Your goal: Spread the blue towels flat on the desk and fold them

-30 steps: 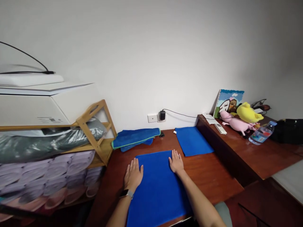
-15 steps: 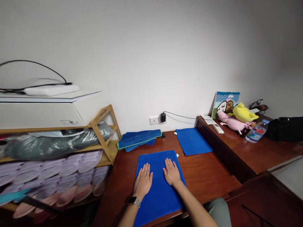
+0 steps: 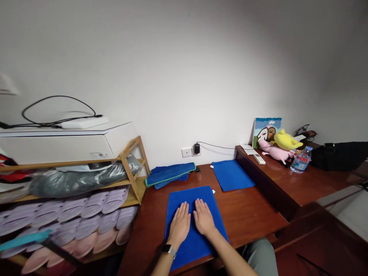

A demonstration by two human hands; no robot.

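A blue cloth (image 3: 198, 245) lies spread flat on the brown wooden table (image 3: 247, 218), its near end at the table's front edge. My left hand (image 3: 180, 223) rests palm down on its left half, fingers stretched out, with a watch on the wrist. On the cloth's right half lies my right hand (image 3: 203, 217), also flat with the fingers extended. The two hands are a small gap apart. Behind to the right is a second flat blue cloth (image 3: 232, 175). Folded blue cloths with a green edge (image 3: 171, 172) lie at the back left.
On the left stands a wooden rack (image 3: 135, 172) with purple slippers (image 3: 94, 203) and a white box (image 3: 63, 147) on top. A raised wooden surface on the right holds a water bottle (image 3: 301, 160), plush toys (image 3: 277, 152) and a remote (image 3: 259, 158). A black plug (image 3: 196, 148) sits in the wall.
My two hands have moved closer together over the cloth, both still flat. The camera view has shifted slightly; the cloths stay where they lay.
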